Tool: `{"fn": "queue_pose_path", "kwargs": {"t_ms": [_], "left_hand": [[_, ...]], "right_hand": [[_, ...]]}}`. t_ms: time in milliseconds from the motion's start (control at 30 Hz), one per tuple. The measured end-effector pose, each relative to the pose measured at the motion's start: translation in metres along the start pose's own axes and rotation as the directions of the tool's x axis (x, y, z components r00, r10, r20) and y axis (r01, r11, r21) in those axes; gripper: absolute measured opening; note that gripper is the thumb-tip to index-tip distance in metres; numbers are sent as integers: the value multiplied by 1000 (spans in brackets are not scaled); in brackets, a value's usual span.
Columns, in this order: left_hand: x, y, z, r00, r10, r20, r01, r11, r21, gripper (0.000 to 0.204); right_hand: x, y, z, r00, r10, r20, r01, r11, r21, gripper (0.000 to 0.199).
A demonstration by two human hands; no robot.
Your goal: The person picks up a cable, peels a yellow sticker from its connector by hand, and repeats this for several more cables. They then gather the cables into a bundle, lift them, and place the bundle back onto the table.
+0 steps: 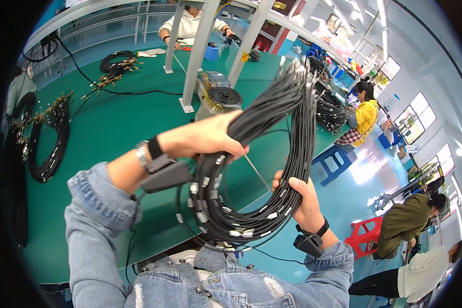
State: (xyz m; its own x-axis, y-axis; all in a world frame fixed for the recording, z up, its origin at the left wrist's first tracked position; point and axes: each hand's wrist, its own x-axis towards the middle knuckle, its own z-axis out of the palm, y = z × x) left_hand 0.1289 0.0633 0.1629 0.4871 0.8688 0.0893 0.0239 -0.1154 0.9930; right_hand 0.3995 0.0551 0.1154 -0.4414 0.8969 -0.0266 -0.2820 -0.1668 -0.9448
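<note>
Over green desk [102,205], held black cable bundle [301,154] on near side of round-topped machine [226,97]: clasped with left grip [218,136] close to machine, right grip [302,203] farther right. Probably called for even, firm support. Couldn't judge blurred tips [303,71].

Most fingers of the left hand [210,136] are hidden behind the black cable bundle [302,133], and those of the right hand [307,203] pass behind the loop, only some tips showing inside it. Beyond the left grip, the cable ends [304,69] blur together, and that hand partly covers the machine [218,100] just past it. Well to the left of this grip, a dark coil [18,174] fades into the black rim; far ahead, the upper edge crops a co-worker [204,23].
</note>
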Motion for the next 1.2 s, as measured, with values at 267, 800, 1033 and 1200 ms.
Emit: {"fn": "queue_pose_path", "kwargs": {"t_ms": [267, 800, 1033, 1200], "left_hand": [[-170, 74, -64, 963, -13, -268, 69, 977, 200, 44], [-366, -51, -176, 591, -697, -407, 757, 653, -19, 55], [-359, -73, -247, 757, -477, -447, 653, 527, 544, 58], [-327, -88, -306, 789, -476, -388, 600, 463, 653, 62]], "right_hand": [[18, -5, 150, 854, -60, 517, -54, 978, 203, 75], [34, 225, 292, 236, 500, 833, -793, 595, -132, 41], [55, 220, 285, -119, 670, 733, -622, 525, -581, 41], [64, 199, 297, -93, 535, 840, 89, 844, -528, 33]]}}
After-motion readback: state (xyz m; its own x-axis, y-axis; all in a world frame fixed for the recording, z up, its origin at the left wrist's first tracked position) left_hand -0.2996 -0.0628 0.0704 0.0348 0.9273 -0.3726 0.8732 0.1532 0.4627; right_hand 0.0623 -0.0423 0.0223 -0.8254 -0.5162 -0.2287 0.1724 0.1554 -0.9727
